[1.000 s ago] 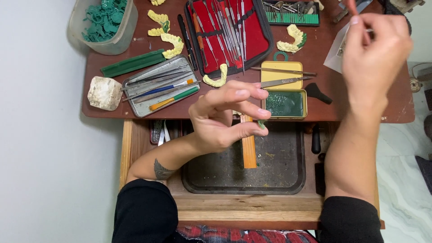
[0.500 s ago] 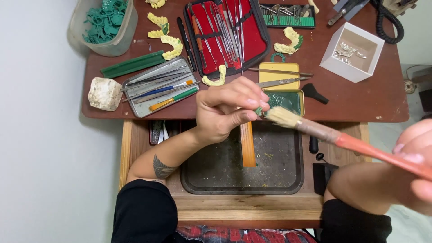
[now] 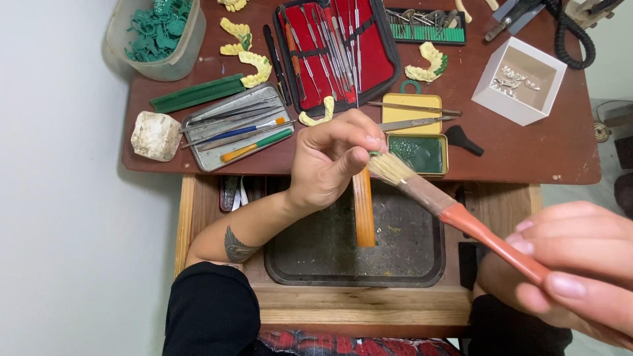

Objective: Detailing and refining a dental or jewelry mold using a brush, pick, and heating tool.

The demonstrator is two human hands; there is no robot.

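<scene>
Over a dark tray (image 3: 297,264), left hand (image 3: 330,165) pinches something tiny; right hand (image 3: 580,264) grips a brush (image 3: 455,214), bristles slanting up-left against those fingertips

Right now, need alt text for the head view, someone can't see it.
The right hand holds an orange-handled brush, its bristles touching a small item pinched in the left hand above a dark tray. Behind, a brown table holds a red instrument case, yellow dental casts and a white box.
</scene>
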